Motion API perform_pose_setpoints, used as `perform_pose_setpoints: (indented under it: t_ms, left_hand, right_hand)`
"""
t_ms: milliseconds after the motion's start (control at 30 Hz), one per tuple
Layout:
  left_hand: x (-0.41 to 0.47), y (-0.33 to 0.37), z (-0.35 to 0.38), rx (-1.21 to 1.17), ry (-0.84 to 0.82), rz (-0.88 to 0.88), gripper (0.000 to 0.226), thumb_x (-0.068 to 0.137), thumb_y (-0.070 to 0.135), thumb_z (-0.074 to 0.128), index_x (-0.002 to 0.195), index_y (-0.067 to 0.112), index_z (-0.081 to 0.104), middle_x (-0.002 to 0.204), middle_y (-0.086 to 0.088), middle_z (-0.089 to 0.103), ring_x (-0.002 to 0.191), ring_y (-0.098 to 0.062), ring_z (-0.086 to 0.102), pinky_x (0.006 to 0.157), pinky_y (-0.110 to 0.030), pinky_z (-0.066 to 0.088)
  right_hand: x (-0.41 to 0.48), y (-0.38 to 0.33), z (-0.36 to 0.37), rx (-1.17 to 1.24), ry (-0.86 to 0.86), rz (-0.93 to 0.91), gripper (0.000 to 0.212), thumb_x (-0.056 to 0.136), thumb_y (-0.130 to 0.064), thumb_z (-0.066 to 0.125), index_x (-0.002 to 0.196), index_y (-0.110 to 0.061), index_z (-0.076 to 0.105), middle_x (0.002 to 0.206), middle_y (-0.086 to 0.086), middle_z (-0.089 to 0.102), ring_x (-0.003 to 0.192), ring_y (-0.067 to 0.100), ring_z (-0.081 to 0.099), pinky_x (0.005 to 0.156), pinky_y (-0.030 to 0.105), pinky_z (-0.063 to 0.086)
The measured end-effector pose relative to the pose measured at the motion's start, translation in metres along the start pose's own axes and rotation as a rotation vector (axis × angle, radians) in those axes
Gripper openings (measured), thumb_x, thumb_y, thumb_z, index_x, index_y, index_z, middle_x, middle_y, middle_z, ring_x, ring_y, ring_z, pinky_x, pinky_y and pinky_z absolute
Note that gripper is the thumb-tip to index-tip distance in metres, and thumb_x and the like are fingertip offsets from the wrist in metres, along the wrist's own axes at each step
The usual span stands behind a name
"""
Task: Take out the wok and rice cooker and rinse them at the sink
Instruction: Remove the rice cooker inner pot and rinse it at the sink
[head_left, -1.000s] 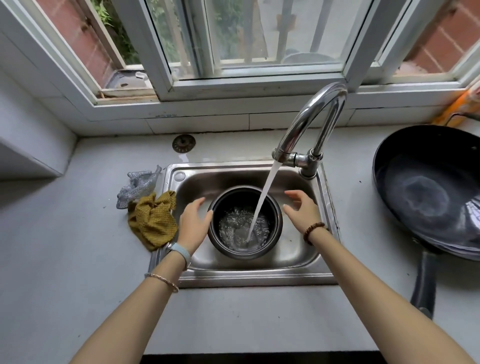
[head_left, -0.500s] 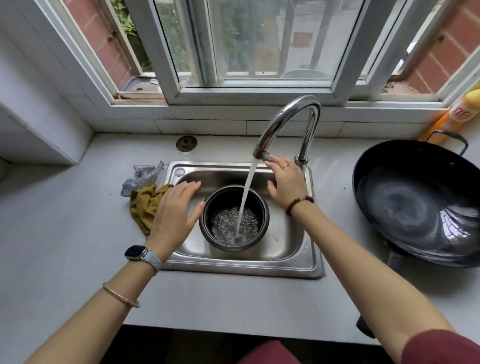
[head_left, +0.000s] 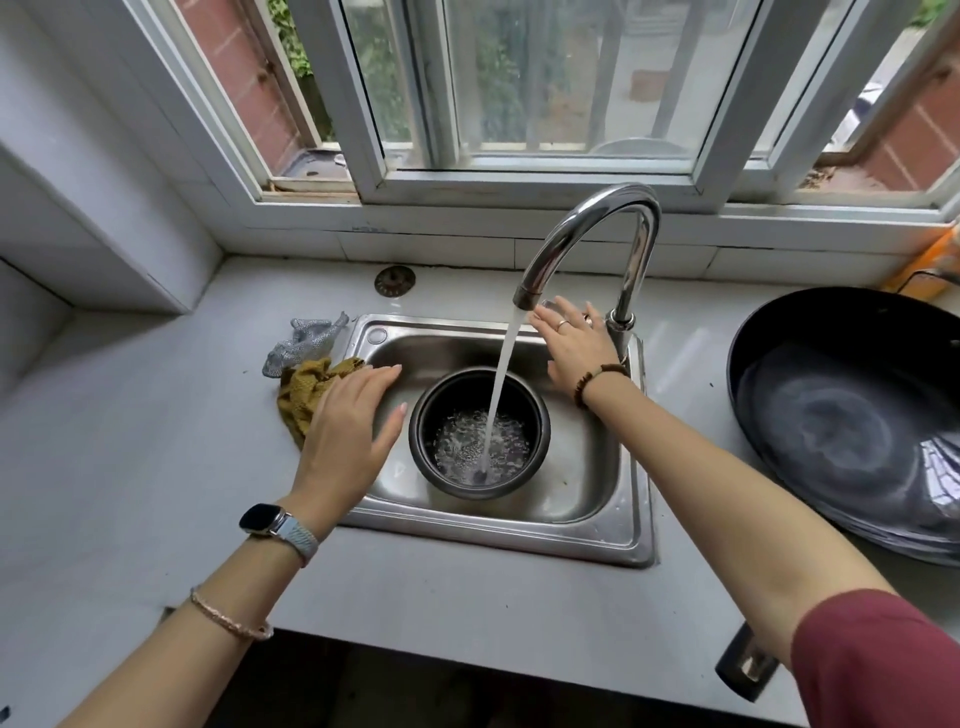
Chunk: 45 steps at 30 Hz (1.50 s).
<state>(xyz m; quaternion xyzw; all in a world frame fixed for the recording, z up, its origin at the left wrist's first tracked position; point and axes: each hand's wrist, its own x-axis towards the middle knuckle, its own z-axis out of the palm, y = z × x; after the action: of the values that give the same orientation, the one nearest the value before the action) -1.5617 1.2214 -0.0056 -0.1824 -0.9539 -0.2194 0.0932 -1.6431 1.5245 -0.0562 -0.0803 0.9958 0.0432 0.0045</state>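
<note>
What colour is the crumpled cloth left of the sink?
Mustard yellow crumpled cloth, clearest in the head view.

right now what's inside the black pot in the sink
Shallow bubbling water, with the tap stream pouring into the pot. The churned water hides its bottom, so residue can't be seen.

rice cooker pot (head_left: 536, 415) mid sink (head_left: 493, 535) under arching faucet (head_left: 587, 218), bare sink floor to its right, wok (head_left: 831, 415) crowding right counter (head_left: 685, 374)

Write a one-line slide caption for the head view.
Water pours into the rice cooker pot in the sink, left hand open beside it, right hand by the faucet, wok on the counter.
</note>
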Motion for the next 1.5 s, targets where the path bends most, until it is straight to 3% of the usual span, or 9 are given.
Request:
perform_pose_setpoints:
  t_ms: [200,433,600,733,867,1000,1100,1233,1500]
  left_hand:
    - [-0.003,0.005,0.005,-0.005,-0.013,-0.018,0.041,0.094,0.023,0.056,0.134,0.014,0.052,0.131,-0.004,0.056,0.127,-0.020,0.046,0.111,-0.044,0.034]
    - [-0.002,0.011,0.009,-0.020,-0.028,-0.039,0.047,0.093,0.038,0.041,0.131,0.014,0.055,0.127,-0.003,0.059,0.123,-0.022,0.050,0.108,-0.045,0.037]
    - [-0.001,0.008,0.009,-0.032,-0.032,-0.047,0.043,0.093,0.032,0.046,0.131,0.014,0.055,0.127,-0.004,0.059,0.123,-0.022,0.050,0.109,-0.045,0.036]
    - [0.001,0.006,0.011,-0.035,-0.035,-0.045,0.039,0.095,0.030,0.049,0.131,0.016,0.055,0.127,-0.002,0.058,0.123,-0.021,0.049,0.110,-0.045,0.035]
    - [0.007,0.003,0.014,-0.042,-0.020,-0.027,0.035,0.096,0.023,0.055,0.130,0.016,0.055,0.125,-0.001,0.059,0.122,-0.019,0.050,0.110,-0.041,0.035]
    - [0.016,-0.004,0.023,-0.065,-0.048,-0.066,0.033,0.096,0.021,0.055,0.128,0.015,0.057,0.124,-0.001,0.059,0.119,-0.019,0.051,0.107,-0.038,0.037]
    - [0.024,-0.014,0.040,-0.130,-0.100,-0.138,0.031,0.096,0.020,0.053,0.126,0.013,0.058,0.123,-0.003,0.060,0.117,-0.021,0.052,0.103,-0.036,0.040]
    - [0.031,-0.033,0.070,-0.179,-0.186,-0.294,0.031,0.096,0.018,0.053,0.125,0.009,0.058,0.124,-0.009,0.059,0.117,-0.026,0.053,0.099,-0.037,0.041]
    - [0.035,-0.080,0.134,-0.145,-0.393,-0.615,0.042,0.093,0.017,0.055,0.131,-0.001,0.053,0.127,-0.025,0.057,0.119,-0.040,0.051,0.098,-0.041,0.039]
  right_hand:
    - [0.008,0.008,-0.006,-0.132,-0.044,-0.052,0.064,0.091,-0.015,0.045,0.150,-0.027,0.021,0.158,-0.009,0.019,0.148,0.017,0.006,0.117,0.047,-0.005]
    - [0.004,-0.001,-0.012,-0.156,-0.008,-0.039,0.054,0.096,-0.012,0.038,0.147,-0.022,0.025,0.153,-0.006,0.026,0.146,0.018,0.011,0.117,0.045,-0.006]
    - [-0.004,0.002,-0.012,-0.178,0.127,0.006,0.046,0.090,-0.004,0.029,0.130,-0.015,0.048,0.132,-0.001,0.048,0.137,0.020,0.033,0.117,0.046,-0.003]
    - [-0.014,0.001,-0.010,-0.196,0.340,0.066,0.031,0.074,-0.006,0.058,0.100,-0.018,0.070,0.103,-0.005,0.067,0.112,0.018,0.060,0.112,0.045,0.011]
    - [-0.021,-0.004,-0.008,0.049,0.280,0.096,0.050,0.071,-0.005,0.064,0.120,-0.017,0.062,0.129,0.000,0.061,0.131,0.022,0.047,0.114,0.047,0.007]
    - [-0.035,-0.006,-0.011,0.362,0.329,0.119,0.048,0.072,-0.007,0.065,0.119,-0.015,0.061,0.129,0.006,0.059,0.125,0.027,0.050,0.109,0.045,0.030]
    - [-0.048,-0.013,-0.008,0.614,0.264,0.236,0.041,0.081,-0.013,0.062,0.122,-0.012,0.059,0.123,0.007,0.060,0.115,0.026,0.053,0.101,0.041,0.040]
    - [-0.063,-0.024,0.011,0.924,0.051,0.444,0.036,0.087,-0.015,0.060,0.123,-0.011,0.057,0.121,0.008,0.058,0.112,0.021,0.055,0.099,0.029,0.042]
    - [-0.069,-0.038,0.068,1.029,-0.263,0.809,0.044,0.090,-0.024,0.058,0.132,-0.011,0.053,0.127,0.006,0.059,0.117,0.024,0.055,0.097,0.028,0.040]
